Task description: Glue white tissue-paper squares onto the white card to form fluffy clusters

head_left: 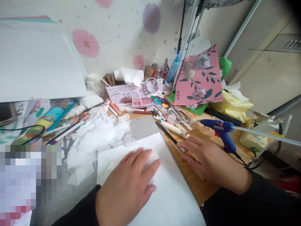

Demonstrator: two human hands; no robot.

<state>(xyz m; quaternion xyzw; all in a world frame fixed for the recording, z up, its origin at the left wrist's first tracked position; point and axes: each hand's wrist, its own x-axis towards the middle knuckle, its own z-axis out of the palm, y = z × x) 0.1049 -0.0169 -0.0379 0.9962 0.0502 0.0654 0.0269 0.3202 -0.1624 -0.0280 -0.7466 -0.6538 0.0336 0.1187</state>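
Hands flat and open, left [131, 185] pinning white paper [145, 163], right [207, 158] touching ruler [170, 138]; glue gun [221, 131] nearby could snag.

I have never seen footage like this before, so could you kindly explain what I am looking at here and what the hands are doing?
This is one picture from a camera worn on a person's head, looking down at their own bare hands; there is no machine. The left hand lies flat on a white sheet of paper. The right hand rests on the wooden desk, fingertips touching a ruler along the sheet's edge. Neither hand grips anything. Around them lie paper scraps, pens, scissors, a blue glue gun and a pink flower card.
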